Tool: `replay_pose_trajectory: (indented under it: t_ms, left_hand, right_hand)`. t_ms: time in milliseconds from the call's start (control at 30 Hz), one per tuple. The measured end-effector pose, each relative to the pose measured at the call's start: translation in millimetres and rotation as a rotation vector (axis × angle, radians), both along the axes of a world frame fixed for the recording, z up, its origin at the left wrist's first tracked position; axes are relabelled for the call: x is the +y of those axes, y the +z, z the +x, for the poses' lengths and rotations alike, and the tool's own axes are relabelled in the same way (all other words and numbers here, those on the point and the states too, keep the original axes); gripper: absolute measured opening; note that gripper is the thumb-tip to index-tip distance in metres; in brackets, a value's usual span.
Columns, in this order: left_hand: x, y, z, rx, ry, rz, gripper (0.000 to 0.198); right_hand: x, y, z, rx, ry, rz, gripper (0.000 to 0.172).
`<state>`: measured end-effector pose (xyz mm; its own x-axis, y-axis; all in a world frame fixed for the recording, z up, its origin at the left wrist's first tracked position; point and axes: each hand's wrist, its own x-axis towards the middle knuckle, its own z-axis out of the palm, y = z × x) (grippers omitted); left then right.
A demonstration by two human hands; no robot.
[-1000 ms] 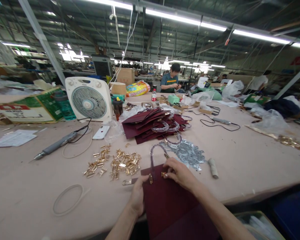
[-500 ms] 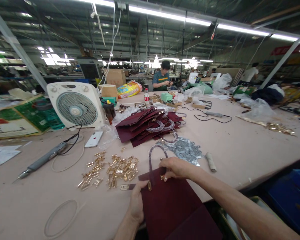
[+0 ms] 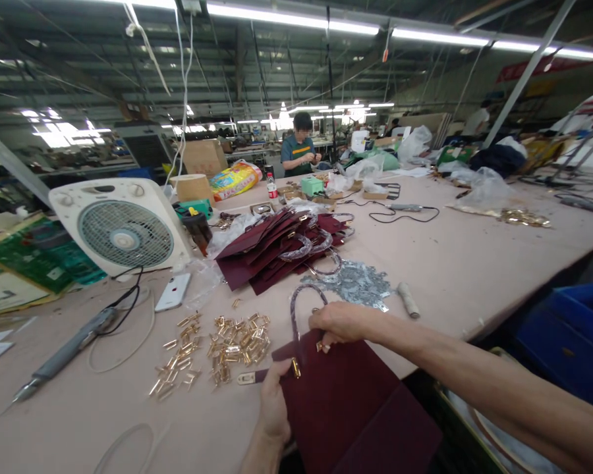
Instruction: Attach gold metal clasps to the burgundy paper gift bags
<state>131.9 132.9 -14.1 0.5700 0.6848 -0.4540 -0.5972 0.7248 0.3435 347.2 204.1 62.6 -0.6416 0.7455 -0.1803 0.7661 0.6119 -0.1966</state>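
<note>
A dark maroon bag panel (image 3: 346,395) lies tilted over the table's front edge, its wrapped handle (image 3: 294,309) arching up from the top. My left hand (image 3: 275,408) grips the panel's left edge, thumb beside a gold fitting (image 3: 295,367) at the handle's base. A strap with a metal end plate (image 3: 247,378) pokes out on that side. My right hand (image 3: 340,324) is closed at the top edge, fingers pinching around the other gold fitting (image 3: 320,346) and handle end. What lies under its fingers is partly hidden.
Loose gold fittings (image 3: 240,342) are heaped to the left; grey metal plates (image 3: 358,284) lie behind the panel, near a thread spool (image 3: 408,300). Beyond are stacked maroon panels (image 3: 257,250), a fan (image 3: 123,227), a phone (image 3: 172,291) and an electric screwdriver (image 3: 66,349). A person (image 3: 300,148) sits across the table.
The camera view has turned to the right, so the surroundings appear shifted left. Both hands keep their hold on the bag panel, with little visible movement.
</note>
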Motion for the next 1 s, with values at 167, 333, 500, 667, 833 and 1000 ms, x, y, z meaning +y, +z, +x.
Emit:
replay_pose_trajectory:
  t_ms: [167, 333, 500, 667, 833, 1000]
  left_hand:
    - [0.1, 2.2, 1.8, -0.038, 0.045, 0.055, 0.037]
    - [-0.8, 4.3, 6.9, -0.029, 0.039, 0.078, 0.035]
    - [-0.3, 6.6, 5.9, -0.027, 0.052, 0.056, 0.033]
    - [0.9, 3.6, 2.0, -0.047, 0.145, 0.070, 0.037]
    - [-2.4, 0.1, 0.1, -0.020, 0.223, 0.102, 0.038]
    - [-6.7, -3.6, -0.1, -0.041, 0.174, 0.088, 0.033]
  right_hand:
    - [5.1, -9.6, 6.5, 0.175, 0.009, -0.111, 0.022]
    - [2.7, -4.5, 20.1, 0.345, -0.047, -0.422, 0.017]
    - [-10.5, 19.8, 16.5, 0.229, -0.002, -0.230, 0.015]
    - [-33.6, 14.5, 2.8, 0.237, -0.183, 0.164, 0.032]
    - [-60.4, -25.8, -10.5, 0.643, -0.423, 0.132, 0.011]
    - [-77.4, -51.2, -23.4, 1.140, -0.678, -0.057, 0.009]
